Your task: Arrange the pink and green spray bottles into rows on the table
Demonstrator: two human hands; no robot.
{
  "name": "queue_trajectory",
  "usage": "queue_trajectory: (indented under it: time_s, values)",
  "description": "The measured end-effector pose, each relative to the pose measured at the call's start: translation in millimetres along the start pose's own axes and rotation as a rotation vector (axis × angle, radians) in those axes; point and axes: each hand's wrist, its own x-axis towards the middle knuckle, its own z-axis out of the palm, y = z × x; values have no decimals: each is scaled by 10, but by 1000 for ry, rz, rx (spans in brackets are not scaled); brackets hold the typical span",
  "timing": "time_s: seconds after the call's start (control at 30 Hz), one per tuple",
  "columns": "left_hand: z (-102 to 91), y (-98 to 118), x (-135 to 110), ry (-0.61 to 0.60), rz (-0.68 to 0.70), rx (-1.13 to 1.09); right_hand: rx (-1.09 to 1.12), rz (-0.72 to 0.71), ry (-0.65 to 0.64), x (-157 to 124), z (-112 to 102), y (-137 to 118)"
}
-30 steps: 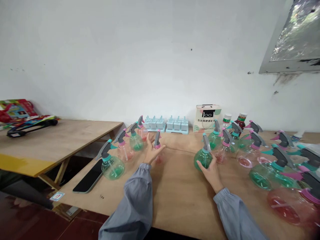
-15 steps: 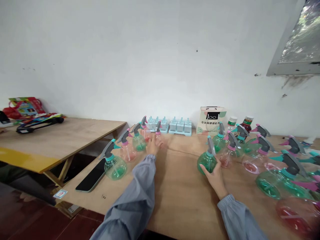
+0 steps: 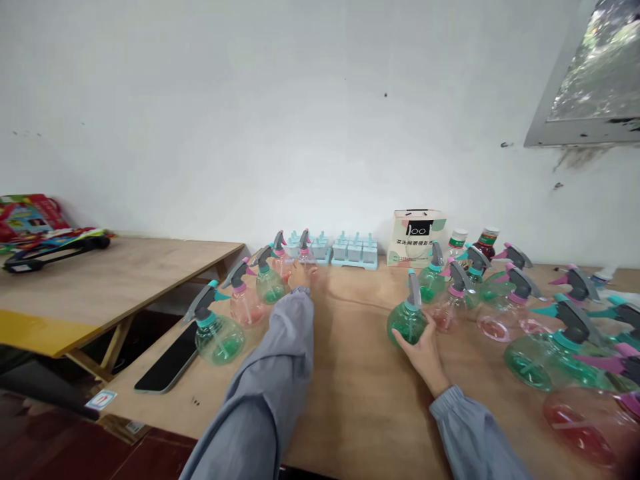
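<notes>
My left hand (image 3: 301,275) reaches to the back of the table, its fingers wrapped round a pink spray bottle (image 3: 306,255) with a grey and pink head. Just left of it stands another pink spray bottle (image 3: 281,263). A row of green and pink bottles runs from there toward me, with a green spray bottle (image 3: 221,341) nearest. My right hand (image 3: 424,350) grips the round body of a green spray bottle (image 3: 403,319), which stands upright on the table (image 3: 360,380). Behind that hand is a pink spray bottle (image 3: 450,310).
Several more spray bottles (image 3: 555,357) crowd the right side. Light blue popsicle molds (image 3: 355,252), a paper bag (image 3: 416,239) and two capped bottles stand along the wall. A phone (image 3: 167,360) lies near the left edge. Beyond a gap is a second table (image 3: 150,267).
My left hand has pushed the pink spray bottle a little farther back, closer to the molds and the other pink bottle. The view has turned slightly right. My right hand keeps its grip.
</notes>
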Motion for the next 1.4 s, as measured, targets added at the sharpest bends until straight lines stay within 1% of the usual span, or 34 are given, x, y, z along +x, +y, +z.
queue_trajectory:
  time_s: [0.07,0.1,0.13,0.17,0.2,0.23,0.27,0.3,0.33,0.37,0.43,0.47,0.53,0.57,0.6,0.67,0.77,0.8,0.87,0.9,0.97,1.0,1.07,1.13,1.17,1.2,1.33,1.4]
  values:
    - [0,90,-16,64,-35,-33,7,12,6,-1,4,-16]
    - [14,151,-62,96,-54,-42,7,15,7,-4,10,-22]
    - [36,220,-142,103,-45,-71,6,15,3,-10,18,-29]
    - [66,296,-262,77,-19,-126,5,14,-5,-20,30,-37]
    - [102,379,-420,31,21,-183,4,13,-21,-35,45,-46]
    - [143,464,-612,-85,86,-324,3,9,-44,-55,63,-58]
    - [184,552,-825,-237,152,-458,3,-1,-73,-81,83,-72]
    - [225,640,-1047,-362,220,-538,4,-20,-109,-112,104,-90]
    - [263,724,-1259,-448,280,-578,8,-48,-150,-145,124,-110]
    - [297,802,-1449,-497,305,-589,14,-79,-195,-179,141,-132]
    - [350,926,-1718,-487,253,-619,15,-135,-287,-235,159,-176]
    - [370,966,-1789,-473,214,-631,10,-157,-323,-249,154,-194]
    - [396,995,-1825,-461,151,-676,5,-205,-355,-238,108,-219]
    - [399,987,-1804,-473,125,-711,11,-233,-338,-207,63,-222]
    - [394,968,-1768,-493,96,-755,19,-260,-289,-161,4,-218]
    - [348,912,-1682,-554,23,-855,26,-290,-107,-29,-149,-188]
    - [199,845,-1579,-699,-99,-994,-36,-257,244,203,-412,-85]
    - [140,838,-1559,-765,-132,-1039,-75,-233,332,271,-489,-37]
    - [28,850,-1545,-905,-182,-1129,-156,-165,419,376,-601,72]
    - [-17,867,-1549,-959,-195,-1171,-193,-130,432,411,-632,131]
    - [-75,913,-1572,-1008,-210,-1239,-248,-75,423,455,-645,249]
    - [-88,937,-1588,-1009,-226,-1256,-268,-59,413,466,-632,305]
    - [-90,982,-1620,-970,-285,-1258,-295,-39,374,479,-583,403]
    - [-79,1015,-1646,-931,-347,-1224,-303,-16,326,483,-530,470]
    - [-75,1026,-1654,-918,-356,-1201,-301,-3,306,482,-508,492]
    - [-75,1034,-1660,-919,-347,-1178,-296,11,291,480,-490,506]
    - [-85,1039,-1667,-1010,-264,-1123,-261,45,261,466,-457,533]
    - [-77,1028,-1667,-1000,-282,-1141,-252,44,257,462,-450,553]
